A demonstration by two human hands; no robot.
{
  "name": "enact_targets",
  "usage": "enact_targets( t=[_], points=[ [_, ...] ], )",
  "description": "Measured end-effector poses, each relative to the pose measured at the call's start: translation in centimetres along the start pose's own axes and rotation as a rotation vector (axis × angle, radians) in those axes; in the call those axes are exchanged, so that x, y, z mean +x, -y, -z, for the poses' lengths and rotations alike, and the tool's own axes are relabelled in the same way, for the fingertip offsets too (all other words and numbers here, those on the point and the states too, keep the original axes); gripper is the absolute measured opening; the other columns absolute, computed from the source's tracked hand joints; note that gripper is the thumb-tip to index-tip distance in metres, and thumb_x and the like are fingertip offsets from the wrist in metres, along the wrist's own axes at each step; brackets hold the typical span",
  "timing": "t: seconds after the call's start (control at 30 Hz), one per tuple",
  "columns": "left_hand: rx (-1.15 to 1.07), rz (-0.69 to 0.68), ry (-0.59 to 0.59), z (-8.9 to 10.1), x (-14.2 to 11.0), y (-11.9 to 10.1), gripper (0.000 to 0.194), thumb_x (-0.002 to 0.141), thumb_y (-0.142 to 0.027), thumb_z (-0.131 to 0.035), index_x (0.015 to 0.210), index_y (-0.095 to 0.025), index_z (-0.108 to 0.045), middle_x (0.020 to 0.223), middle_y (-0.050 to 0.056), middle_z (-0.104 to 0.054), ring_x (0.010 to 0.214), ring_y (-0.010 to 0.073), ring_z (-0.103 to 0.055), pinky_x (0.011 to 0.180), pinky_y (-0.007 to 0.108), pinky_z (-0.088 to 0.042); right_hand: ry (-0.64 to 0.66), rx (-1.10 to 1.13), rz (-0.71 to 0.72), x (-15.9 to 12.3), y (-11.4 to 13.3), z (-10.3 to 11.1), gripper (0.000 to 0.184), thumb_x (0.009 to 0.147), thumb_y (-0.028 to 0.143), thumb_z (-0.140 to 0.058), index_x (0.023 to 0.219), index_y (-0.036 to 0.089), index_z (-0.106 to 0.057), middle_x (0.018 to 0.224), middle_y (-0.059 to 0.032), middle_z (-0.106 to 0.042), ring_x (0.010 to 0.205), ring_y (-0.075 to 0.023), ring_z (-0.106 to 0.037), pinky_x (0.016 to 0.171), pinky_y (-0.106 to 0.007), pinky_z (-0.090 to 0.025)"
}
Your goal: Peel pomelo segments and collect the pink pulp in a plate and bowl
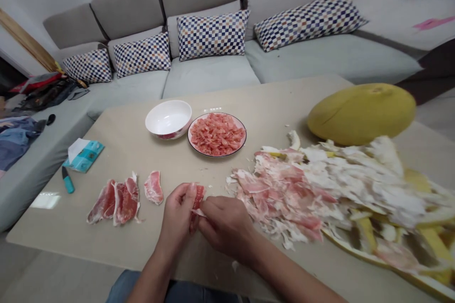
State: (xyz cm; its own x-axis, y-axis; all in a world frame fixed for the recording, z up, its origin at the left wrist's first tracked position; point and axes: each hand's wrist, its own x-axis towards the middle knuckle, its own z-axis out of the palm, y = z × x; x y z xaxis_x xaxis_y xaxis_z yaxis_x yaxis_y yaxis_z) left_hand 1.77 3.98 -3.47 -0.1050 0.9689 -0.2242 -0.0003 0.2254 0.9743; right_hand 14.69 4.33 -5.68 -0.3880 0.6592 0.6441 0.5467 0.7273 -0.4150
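Near the front of the table my left hand (180,213) is closed on a red pomelo segment (199,194), thumb on top. My right hand (225,222) pinches a strip of pale membrane (199,212) at the segment's side; its fingertips are partly hidden. Left of my hands lie a single small pomelo piece (154,187) and some larger segments (122,201) with white skin on them. Beyond my hands, a dark-rimmed plate (243,138) is heaped with peeled red pulp (217,133). Beside it stands a white bowl (168,117) with nothing visible inside.
A large pile of peeled membrane and pith (320,184) spreads over the right side, with yellow rind (366,232) under it. Behind it rests a whole pomelo (362,112). At the left lie a tissue pack (85,155) and a teal-handled knife (68,182). A sofa (213,73) borders the table.
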Motion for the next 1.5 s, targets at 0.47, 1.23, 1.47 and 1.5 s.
enact_targets(
  t=[0.47, 1.23, 1.47, 1.5],
  points=[
    [-0.611, 0.34, 0.059, 2.1, 0.8, -1.9, 0.034, 0.089, -0.046, -0.056, 0.08, -0.013, -0.058, 0.048, -0.009, -0.043, 0.029, -0.001, -0.017, 0.025, 0.009, -0.014, -0.111, -0.041, -0.249, 1.4, -2.4, 2.1, 0.019, 0.093, 0.016, -0.044, 0.085, 0.018, -0.061, 0.07, -0.0045, -0.063, 0.065, -0.0171, -0.058, 0.063, -0.028, -0.039],
    [-0.219, 0.016, 0.137, 0.5, -0.1, -0.9, 0.034, 0.085, -0.048, -0.06, 0.095, -0.016, -0.065, 0.063, -0.003, -0.052, 0.044, 0.0063, -0.038, 0.043, 0.02, -0.04, -0.049, 0.471, -0.418, 2.0, -1.0, 2.8, 0.012, 0.081, 0.026, -0.072, 0.09, 0.02, -0.067, 0.073, -0.0006, -0.062, 0.058, -0.0126, -0.051, 0.056, -0.025, -0.042],
    [-0.151, -0.064, 0.123, 0.4, -0.2, -0.7, 0.035, 0.083, -0.048, -0.063, 0.096, -0.015, -0.068, 0.074, 0.002, -0.06, 0.051, 0.0087, -0.048, 0.051, 0.023, -0.042, -0.099, 0.417, -0.389, 2.1, -0.7, 2.8, 0.011, 0.089, 0.018, -0.057, 0.08, 0.02, -0.064, 0.07, -0.0022, -0.063, 0.064, -0.0156, -0.055, 0.06, -0.027, -0.043],
    [-0.148, -0.069, 0.126, 0.3, -0.2, -0.6, 0.035, 0.084, -0.047, -0.063, 0.096, -0.014, -0.068, 0.073, 0.002, -0.061, 0.052, 0.009, -0.049, 0.052, 0.023, -0.042, -0.094, 0.383, -0.365, 2.0, -0.6, 2.8, 0.013, 0.09, 0.017, -0.054, 0.079, 0.02, -0.061, 0.069, -0.0019, -0.061, 0.063, -0.0154, -0.054, 0.06, -0.028, -0.042]
  ],
)
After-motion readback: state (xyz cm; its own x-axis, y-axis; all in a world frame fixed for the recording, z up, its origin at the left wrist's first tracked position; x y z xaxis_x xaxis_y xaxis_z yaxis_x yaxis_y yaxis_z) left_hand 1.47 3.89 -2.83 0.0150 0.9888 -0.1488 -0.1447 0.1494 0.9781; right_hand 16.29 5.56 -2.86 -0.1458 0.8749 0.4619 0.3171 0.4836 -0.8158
